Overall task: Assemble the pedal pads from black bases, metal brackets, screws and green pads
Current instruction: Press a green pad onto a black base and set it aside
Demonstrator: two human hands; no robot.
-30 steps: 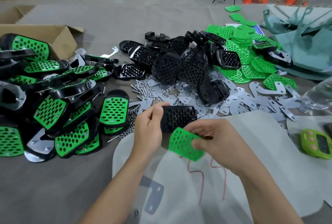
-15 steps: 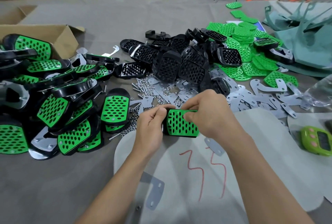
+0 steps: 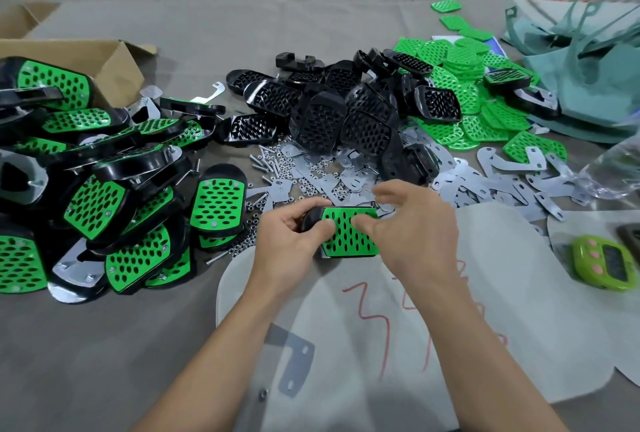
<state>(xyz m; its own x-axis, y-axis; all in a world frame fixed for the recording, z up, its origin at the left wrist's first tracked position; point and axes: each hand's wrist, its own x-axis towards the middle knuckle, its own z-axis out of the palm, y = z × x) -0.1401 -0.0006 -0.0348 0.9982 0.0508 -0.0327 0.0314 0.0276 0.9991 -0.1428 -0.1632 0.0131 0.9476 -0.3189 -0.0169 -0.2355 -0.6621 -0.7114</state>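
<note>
At the near edge of the parts heap, over the grey sheet (image 3: 519, 310), left hand (image 3: 291, 241) grips the black base (image 3: 309, 217) by its left end. The green pad (image 3: 346, 239) lies on it. Right hand (image 3: 415, 234) is loose, thumb pressing the pad, fingers lifted. Risk: uneven thumb pressure could seat the pad crooked or pop it out.

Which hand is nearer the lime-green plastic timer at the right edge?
Right. The right hand is left of the lime-green plastic timer, fingertips on the green perforated pad; the left hand is further left, gripping the black base.
</note>
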